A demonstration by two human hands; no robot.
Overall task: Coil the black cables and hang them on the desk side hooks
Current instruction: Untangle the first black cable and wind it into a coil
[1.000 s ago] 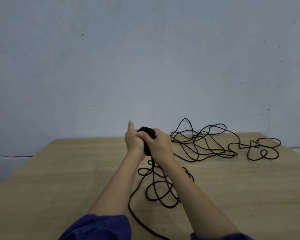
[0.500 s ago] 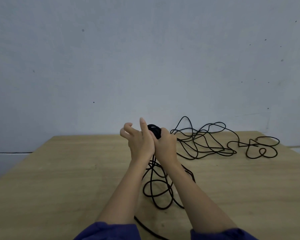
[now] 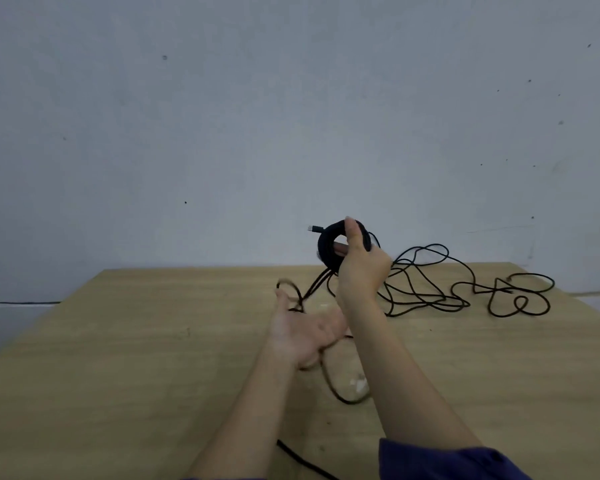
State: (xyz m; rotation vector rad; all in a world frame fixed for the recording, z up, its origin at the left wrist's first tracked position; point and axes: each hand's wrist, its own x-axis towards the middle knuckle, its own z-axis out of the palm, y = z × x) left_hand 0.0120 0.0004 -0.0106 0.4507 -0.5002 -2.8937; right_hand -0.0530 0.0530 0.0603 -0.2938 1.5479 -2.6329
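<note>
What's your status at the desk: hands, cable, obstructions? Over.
Right hand grips coil, held above desk. Left hand palm up at slack, grip blurred. Second cable tangled behind; hooks not in view.

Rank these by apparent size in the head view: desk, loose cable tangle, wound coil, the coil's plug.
1. desk
2. loose cable tangle
3. wound coil, though it is held nearer the camera
4. plug

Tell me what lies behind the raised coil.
Behind the coil, gripped by the right hand, a loose tangled cable sprawls on the desk toward the wall. The hand covers part of it.
</note>
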